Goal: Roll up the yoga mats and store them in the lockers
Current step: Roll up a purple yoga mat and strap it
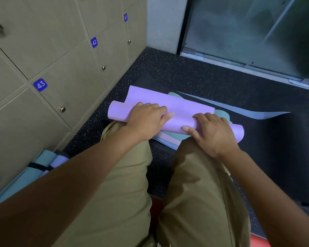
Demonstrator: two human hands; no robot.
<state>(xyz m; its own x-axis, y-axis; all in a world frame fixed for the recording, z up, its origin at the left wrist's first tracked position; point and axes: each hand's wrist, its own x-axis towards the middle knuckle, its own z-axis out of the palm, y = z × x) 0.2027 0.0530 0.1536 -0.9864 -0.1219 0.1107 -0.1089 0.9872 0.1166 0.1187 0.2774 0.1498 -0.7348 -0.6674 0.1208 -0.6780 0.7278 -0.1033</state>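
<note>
Two hands work one purple mat (169, 104), and the roll is the landmark for everything else. Its long axis runs left to right across the person's knees, tilted a little so the left end lies farther from the body than the right end.

Left of the roll stand the lockers (64, 72), numbered 43, 42 and 41, all with doors shut. Near their foot, back beside the person's left arm, lies a strapped bundle of mats (43, 163) in teal and purple.

On the left half of the roll sits the left hand (146, 118), fingers curled over the top of the tube and thumb laid along its near side, gripping it. On the right half the right hand (212, 132) does the same, fingers arched over the far side, thumb underneath at the front. Neither hand is nearer; both are on the mat.

Beyond the roll, away from the body, a short flat flap of purple is left unrolled, so the coming push probably goes forward, away from the knees. Under the roll lie more flat mats (168, 139), teal and pale blue, perhaps three, though the stack's edges are hard to count. Right of the roll a blue mat (257, 113) sheet curls up off the dark floor (203, 77), with open floor beyond it as far as the glass door (257, 32).
</note>
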